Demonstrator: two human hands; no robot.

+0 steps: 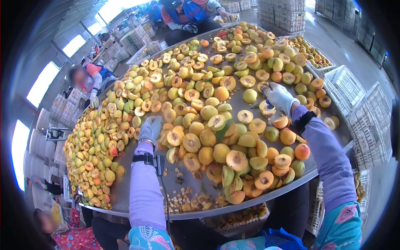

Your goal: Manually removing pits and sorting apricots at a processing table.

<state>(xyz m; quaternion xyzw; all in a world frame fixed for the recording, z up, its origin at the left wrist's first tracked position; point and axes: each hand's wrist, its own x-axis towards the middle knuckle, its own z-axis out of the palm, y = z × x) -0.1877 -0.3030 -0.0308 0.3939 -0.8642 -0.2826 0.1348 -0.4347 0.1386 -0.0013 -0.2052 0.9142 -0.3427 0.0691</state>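
Observation:
My left hand, in a pale glove, rests at the edge of a heap of halved peaches or apricots; its fingers point away from me, and whether they grip anything is hidden. Farther to the right, my right hand wears a whitish glove with dark, stained fingertips. Its fingers curl down just above a halved fruit with its cut face up; I cannot tell whether they hold something. The fruit lies on a metal-topped table. Loose stones and a green leaf lie among the halves.
A raised metal rim edges the table near me. White plastic crates stand at the right, and a fruit-filled crate sits by the far right edge. Co-workers sit at the far side, the left and lower left.

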